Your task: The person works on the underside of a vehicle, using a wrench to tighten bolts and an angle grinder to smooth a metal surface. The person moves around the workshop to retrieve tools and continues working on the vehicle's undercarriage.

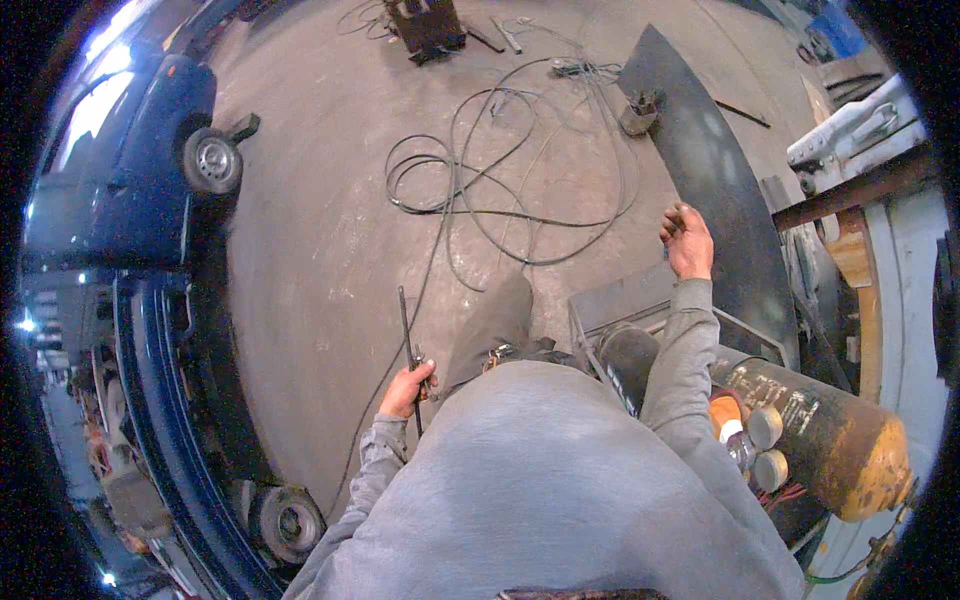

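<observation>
My left hand, low and left of my body, is closed round a thin, straight black rod. The rod stands out above and below the fist, and a small metallic piece shows by the thumb. Out to the right, my right hand is raised with its fingers curled in. A small blue spot shows beside those fingers; whether they hold anything is hidden. Past that hand lies a long dark metal sheet, with a small metal container at its left edge.
Black cables lie in loops on the floor ahead. A rusty gas cylinder with round gauges rests on a cart at my right. Blue vehicles stand along the left. A dark boxy machine sits at the far end.
</observation>
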Demonstrator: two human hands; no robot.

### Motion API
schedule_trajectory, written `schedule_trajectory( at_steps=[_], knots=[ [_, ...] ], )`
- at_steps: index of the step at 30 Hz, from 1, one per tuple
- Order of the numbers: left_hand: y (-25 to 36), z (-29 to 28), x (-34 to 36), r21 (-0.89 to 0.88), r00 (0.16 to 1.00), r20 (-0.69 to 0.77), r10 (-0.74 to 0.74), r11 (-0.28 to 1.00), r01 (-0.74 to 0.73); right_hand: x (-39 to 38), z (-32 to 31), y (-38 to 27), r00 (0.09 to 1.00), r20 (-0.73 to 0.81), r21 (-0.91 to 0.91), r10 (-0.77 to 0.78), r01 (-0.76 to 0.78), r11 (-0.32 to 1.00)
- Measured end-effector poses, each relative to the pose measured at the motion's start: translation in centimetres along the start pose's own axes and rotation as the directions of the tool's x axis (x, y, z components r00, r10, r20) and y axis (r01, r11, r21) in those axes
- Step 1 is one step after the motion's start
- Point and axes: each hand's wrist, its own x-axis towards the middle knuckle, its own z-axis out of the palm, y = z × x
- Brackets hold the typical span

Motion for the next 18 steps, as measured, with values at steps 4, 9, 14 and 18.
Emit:
schedule_trajectory(
  at_steps=[4, 9, 14, 18],
  knots=[
    [4.8, 1.5, 6.7, 0.094, 0.995, 0.068, -0.071, 0.993, 0.064, 2.8, -4.2, -0.2, 0.989, -0.147, 0.069, -0.011, 0.022, 0.997],
    [11.4, 5.3, 15.4, 0.166, 0.989, 0.11, -0.098, 0.983, 0.079, 8.2, -5.8, -2.9, 0.949, -0.309, -0.002, -0.059, 0.061, 0.998],
    [19.7, 9.7, 24.5, 0.241, 0.986, 0.099, -0.132, 0.965, 0.105, 18.2, -4.2, -6.9, 0.945, -0.296, -0.22, -0.14, 0.076, 0.973],
    [26.9, 12.8, 29.9, 0.189, 0.984, 0.085, -0.158, 0.972, 0.14, 25.1, -2.9, -6.0, 0.977, -0.155, -0.372, 0.145, -0.193, 0.908]
  ],
)
